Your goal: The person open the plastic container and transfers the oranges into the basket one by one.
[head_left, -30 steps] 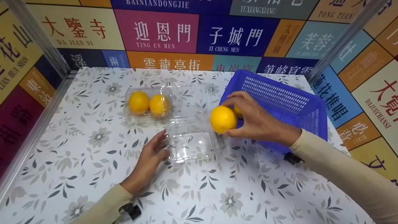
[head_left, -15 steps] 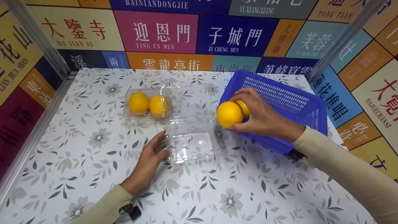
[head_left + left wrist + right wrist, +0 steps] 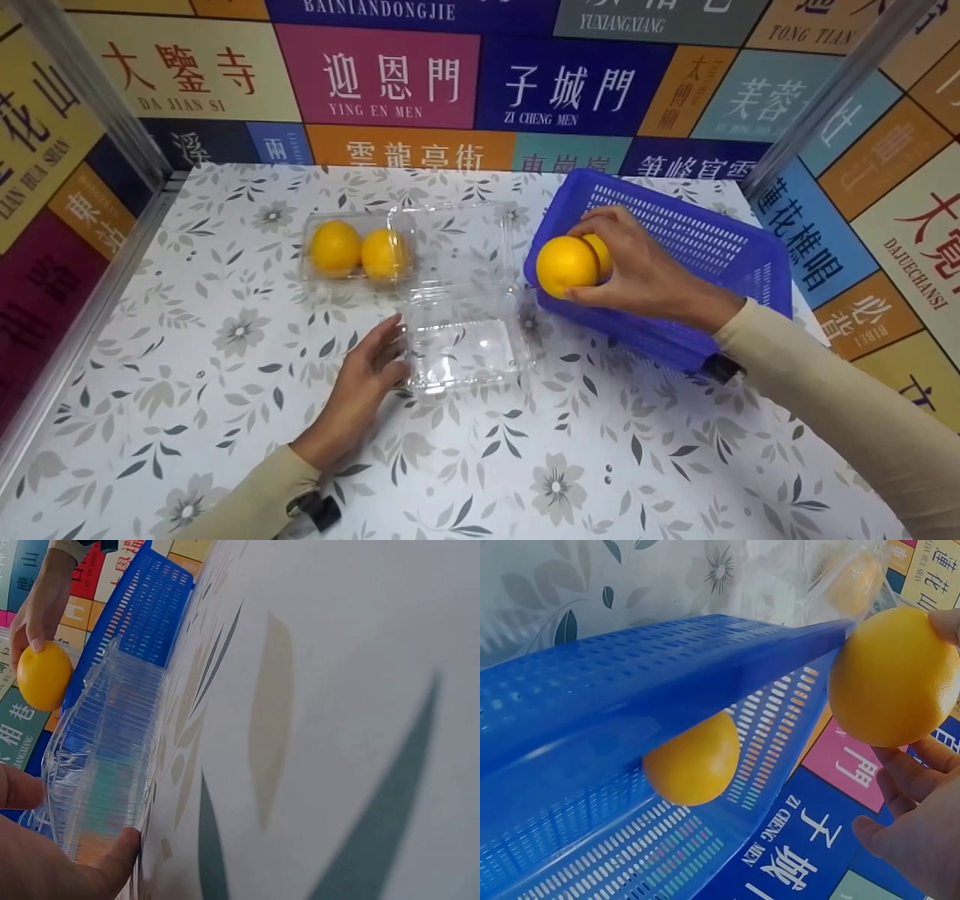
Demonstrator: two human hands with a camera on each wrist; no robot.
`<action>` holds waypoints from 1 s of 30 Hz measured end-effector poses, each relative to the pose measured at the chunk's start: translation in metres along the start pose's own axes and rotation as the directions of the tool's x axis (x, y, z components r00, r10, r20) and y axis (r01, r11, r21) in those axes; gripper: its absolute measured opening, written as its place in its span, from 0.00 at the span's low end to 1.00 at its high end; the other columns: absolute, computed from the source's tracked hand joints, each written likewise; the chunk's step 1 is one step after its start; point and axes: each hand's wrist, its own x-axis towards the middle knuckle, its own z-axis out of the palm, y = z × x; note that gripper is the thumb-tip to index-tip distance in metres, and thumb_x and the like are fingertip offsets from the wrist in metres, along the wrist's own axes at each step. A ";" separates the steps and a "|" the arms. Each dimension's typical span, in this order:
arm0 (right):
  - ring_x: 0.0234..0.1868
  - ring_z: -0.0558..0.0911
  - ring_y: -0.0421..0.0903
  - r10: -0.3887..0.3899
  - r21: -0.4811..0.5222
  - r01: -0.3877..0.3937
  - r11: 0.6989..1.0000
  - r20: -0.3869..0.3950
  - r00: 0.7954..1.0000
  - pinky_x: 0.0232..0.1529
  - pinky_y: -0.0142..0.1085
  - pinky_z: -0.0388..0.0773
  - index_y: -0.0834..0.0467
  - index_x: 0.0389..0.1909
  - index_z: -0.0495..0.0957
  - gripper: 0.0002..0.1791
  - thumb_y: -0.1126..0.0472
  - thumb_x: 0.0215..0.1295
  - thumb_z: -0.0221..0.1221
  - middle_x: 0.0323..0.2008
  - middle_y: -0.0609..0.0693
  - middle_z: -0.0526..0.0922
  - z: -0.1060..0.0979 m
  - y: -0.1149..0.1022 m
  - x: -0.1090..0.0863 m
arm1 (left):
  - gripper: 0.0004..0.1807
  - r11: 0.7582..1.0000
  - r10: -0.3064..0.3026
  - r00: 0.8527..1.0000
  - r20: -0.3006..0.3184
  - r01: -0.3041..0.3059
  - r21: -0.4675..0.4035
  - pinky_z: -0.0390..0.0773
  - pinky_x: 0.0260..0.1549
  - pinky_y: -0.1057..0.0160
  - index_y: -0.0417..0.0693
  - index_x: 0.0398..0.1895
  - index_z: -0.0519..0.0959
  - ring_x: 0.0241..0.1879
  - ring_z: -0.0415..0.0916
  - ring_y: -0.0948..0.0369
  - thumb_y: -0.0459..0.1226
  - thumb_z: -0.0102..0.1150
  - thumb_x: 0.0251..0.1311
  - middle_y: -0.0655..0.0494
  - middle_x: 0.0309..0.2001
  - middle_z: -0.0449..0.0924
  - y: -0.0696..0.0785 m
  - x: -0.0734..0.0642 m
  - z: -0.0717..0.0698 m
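Note:
An orange (image 3: 566, 267) is gripped between the fingers and thumb of my right hand (image 3: 637, 274), above the left rim of the blue plastic basket (image 3: 750, 300). Another orange (image 3: 694, 759) lies inside that basket; in the head view it is partly hidden behind the held one. My left hand (image 3: 367, 382) rests its fingers and thumb against the left side of a clear plastic clamshell box (image 3: 461, 352). The box stands with its lid (image 3: 450, 244) folded back, and no fruit is in it. In the left wrist view, the thumb (image 3: 120, 851) touches the box wall.
A second clear box (image 3: 307, 277) holding two oranges stands at the back left, partly overlapped by the raised lid. The table (image 3: 247, 420) has a leaf-patterned cover. Printed panels (image 3: 382, 82) and metal posts (image 3: 840, 97) border the back and sides.
My right hand has moved with its orange to the right and slightly away, from beside the clear box to over the basket's rim. The left hand has stayed in place.

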 end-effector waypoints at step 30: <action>0.69 0.70 0.62 0.135 -0.085 -0.127 0.988 0.091 0.987 0.71 0.67 0.72 0.59 0.66 0.77 0.38 0.48 0.60 0.80 0.69 0.61 0.70 -0.020 0.042 -0.001 | 0.42 1.000 -0.012 1.000 -0.004 0.012 -0.025 0.75 0.74 0.53 0.42 0.88 0.59 0.82 0.63 0.43 0.22 0.55 0.72 0.39 0.84 0.61 -0.001 0.000 0.002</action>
